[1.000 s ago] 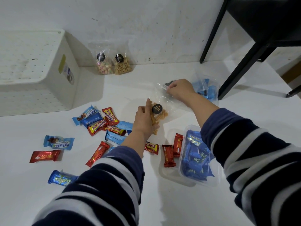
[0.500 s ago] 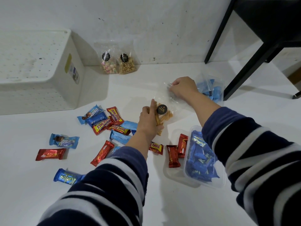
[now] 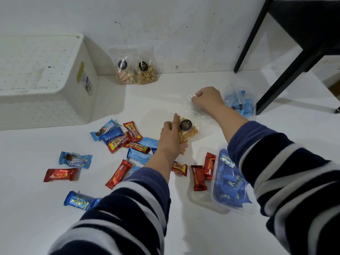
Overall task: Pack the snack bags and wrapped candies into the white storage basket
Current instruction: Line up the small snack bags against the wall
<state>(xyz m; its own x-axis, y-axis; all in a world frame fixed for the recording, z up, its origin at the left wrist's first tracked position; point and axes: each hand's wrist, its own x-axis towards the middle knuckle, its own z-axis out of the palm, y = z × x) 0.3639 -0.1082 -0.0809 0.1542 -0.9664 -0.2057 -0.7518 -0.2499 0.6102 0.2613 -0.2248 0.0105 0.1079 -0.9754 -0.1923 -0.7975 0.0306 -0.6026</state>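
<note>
A clear snack bag [image 3: 191,124] with orange sticks and a black round label lies flat on the white surface. My left hand [image 3: 171,138] grips its lower end, and my right hand [image 3: 207,98] pinches its top edge. The white perforated storage basket [image 3: 42,100] sits at the far left, bottom side up. Several red and blue wrapped candies [image 3: 127,138] lie scattered to the left of my left hand. Two more clear snack bags [image 3: 136,70] lean against the wall.
A clear tub of blue candies [image 3: 231,183] stands under my right forearm, with its lid [image 3: 202,197] and two red bars beside it. Another clear tub of blue candies [image 3: 242,102] is behind my right hand. Black table legs [image 3: 287,70] rise at the right.
Both hands stay on the clear snack bag. The view has shifted slightly, so everything sits a little further right and lower in the frame.
</note>
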